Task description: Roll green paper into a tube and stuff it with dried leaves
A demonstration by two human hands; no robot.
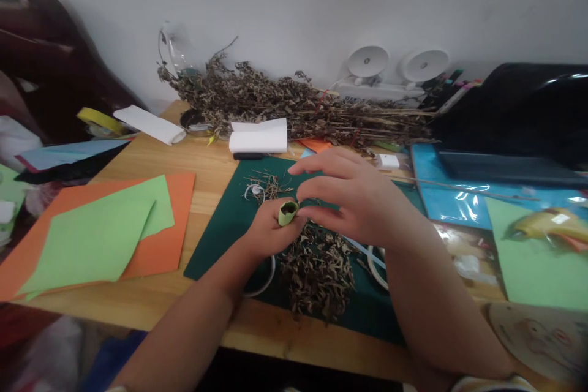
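Note:
My left hand [264,236] is closed around a small green paper tube [288,214], whose open end faces up. Dark brown bits show inside the tube. Over it, my right hand [351,199] has its fingers apart and curved, with the lowest fingertip close to the tube's rim; I cannot tell whether it touches. A heap of dried leaves [319,282] lies below both hands on a dark green cutting mat [215,229]. Behind the left hand are thin stem scraps [272,187] and a small white ring [254,192]. The right hand and forearm hide part of the mat.
Green paper [96,236] lies over orange sheets [177,226] at left. Bundled dried plants [275,98] line the wall, behind a white paper roll [258,139]. To the right are a black laptop [519,116], a yellow glue gun [546,223] and a tape roll [376,269].

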